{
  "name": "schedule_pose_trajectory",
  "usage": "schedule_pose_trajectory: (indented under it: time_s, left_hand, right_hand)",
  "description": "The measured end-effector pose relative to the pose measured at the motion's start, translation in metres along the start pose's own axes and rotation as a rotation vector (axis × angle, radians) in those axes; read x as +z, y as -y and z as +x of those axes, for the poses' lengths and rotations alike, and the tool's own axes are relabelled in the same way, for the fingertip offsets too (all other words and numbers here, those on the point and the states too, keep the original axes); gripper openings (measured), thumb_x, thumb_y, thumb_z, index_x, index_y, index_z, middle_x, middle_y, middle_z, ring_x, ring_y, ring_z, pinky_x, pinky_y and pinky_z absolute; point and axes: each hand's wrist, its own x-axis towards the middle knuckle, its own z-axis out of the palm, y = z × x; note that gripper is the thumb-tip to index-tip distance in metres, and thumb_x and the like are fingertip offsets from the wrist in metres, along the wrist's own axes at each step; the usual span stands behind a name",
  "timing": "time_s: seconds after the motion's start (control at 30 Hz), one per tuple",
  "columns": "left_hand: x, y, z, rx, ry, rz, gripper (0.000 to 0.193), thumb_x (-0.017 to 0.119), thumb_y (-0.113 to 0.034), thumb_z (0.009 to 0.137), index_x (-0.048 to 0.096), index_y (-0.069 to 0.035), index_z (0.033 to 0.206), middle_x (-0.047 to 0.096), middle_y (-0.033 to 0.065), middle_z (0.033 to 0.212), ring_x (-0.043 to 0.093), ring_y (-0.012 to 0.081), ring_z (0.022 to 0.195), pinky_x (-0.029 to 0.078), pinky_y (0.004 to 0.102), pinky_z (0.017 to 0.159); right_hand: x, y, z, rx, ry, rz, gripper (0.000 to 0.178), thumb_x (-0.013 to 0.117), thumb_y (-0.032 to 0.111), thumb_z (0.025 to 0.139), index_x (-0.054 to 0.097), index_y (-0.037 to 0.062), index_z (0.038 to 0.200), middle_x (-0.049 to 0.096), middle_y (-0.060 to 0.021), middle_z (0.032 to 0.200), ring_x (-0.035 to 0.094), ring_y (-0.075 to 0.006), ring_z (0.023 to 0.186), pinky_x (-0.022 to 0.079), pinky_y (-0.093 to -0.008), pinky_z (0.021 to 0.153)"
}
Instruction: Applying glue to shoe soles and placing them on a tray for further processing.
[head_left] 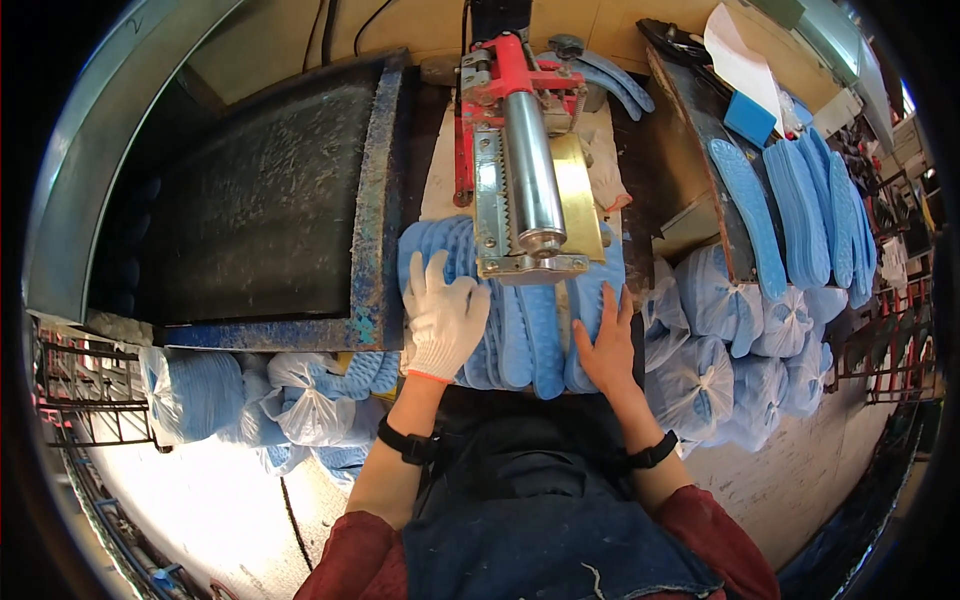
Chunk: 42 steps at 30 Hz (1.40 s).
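Hands: while both are stretched forward, palms down, the gloved left hand (445, 320) and the bare right hand (607, 345) are kept unclenched, fingers spread on the insoles.
Blue insoles (514, 345): overlapped in a row under and between the hands, long axes pointed away from the body.
Metal roller (530, 165): mounted lengthwise above the row's farther part.

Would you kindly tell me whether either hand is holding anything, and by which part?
Nothing is visibly held: the gloved left hand and the bare right hand lie open over the blue insoles, with no grip showing.
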Motion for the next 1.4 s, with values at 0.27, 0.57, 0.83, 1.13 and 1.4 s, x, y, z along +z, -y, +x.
schedule_pose_trajectory:
  time_s: [0.27, 0.57, 0.83, 1.13, 1.4]
  left_hand:
    - [0.026, -0.010, 0.017, -0.075, 0.026, 0.058, 0.043, 0.070, -0.028, 0.078, 0.060, -0.004, 0.112, 0.047, 0.0168, 0.127, 0.038, 0.0413, 0.125, 0.038, 0.0525, 0.094]
    - [0.002, -0.065, -0.011, 0.502, 0.217, -0.027, 0.032, 0.062, -0.024, 0.078, 0.062, -0.007, 0.105, 0.054, 0.0134, 0.117, 0.045, 0.0353, 0.116, 0.035, 0.0524, 0.097]
    - [0.003, -0.046, -0.010, 0.553, 0.332, 0.131, 0.018, 0.065, -0.025, 0.068, 0.067, -0.009, 0.077, 0.058, 0.0080, 0.095, 0.048, 0.0296, 0.111, 0.032, 0.0549, 0.098]
    - [0.003, -0.083, 0.003, 0.363, 0.243, 0.044, 0.031, 0.060, -0.017, 0.077, 0.061, -0.005, 0.105, 0.059, 0.0124, 0.104, 0.049, 0.0322, 0.114, 0.035, 0.0489, 0.099]
    - [0.041, -0.126, 0.010, 0.321, 0.433, -0.251, 0.071, 0.063, -0.036, 0.082, 0.035, -0.004, 0.139, 0.033, 0.0252, 0.141, 0.031, 0.0459, 0.130, 0.035, 0.0528, 0.103]
  right_hand:
    - [-0.002, -0.023, 0.005, -0.072, -0.032, 0.193, 0.071, 0.063, 0.030, 0.087, 0.028, 0.0020, 0.142, 0.026, -0.0325, 0.144, 0.038, -0.0451, 0.128, 0.038, -0.0455, 0.102]
    - [0.007, -0.038, 0.040, 0.319, 0.067, 0.444, 0.096, 0.080, 0.045, 0.066, 0.039, -0.0110, 0.132, 0.053, -0.0296, 0.124, 0.054, -0.0366, 0.116, 0.043, -0.0387, 0.098]
    - [-0.033, 0.009, 0.045, 0.296, 0.044, 0.356, 0.082, 0.080, 0.037, 0.062, 0.044, -0.0056, 0.123, 0.056, -0.0276, 0.115, 0.055, -0.0394, 0.109, 0.046, -0.0427, 0.091]
    - [-0.022, 0.001, 0.046, 0.143, -0.005, 0.010, 0.097, 0.072, 0.053, 0.072, 0.027, 0.0004, 0.141, 0.054, -0.0301, 0.116, 0.054, -0.0377, 0.112, 0.048, -0.0439, 0.088]
    - [-0.011, -0.052, 0.054, 0.239, 0.110, 0.600, 0.083, 0.067, 0.047, 0.081, 0.035, -0.0088, 0.135, 0.057, -0.0332, 0.115, 0.060, -0.0392, 0.107, 0.046, -0.0409, 0.091]
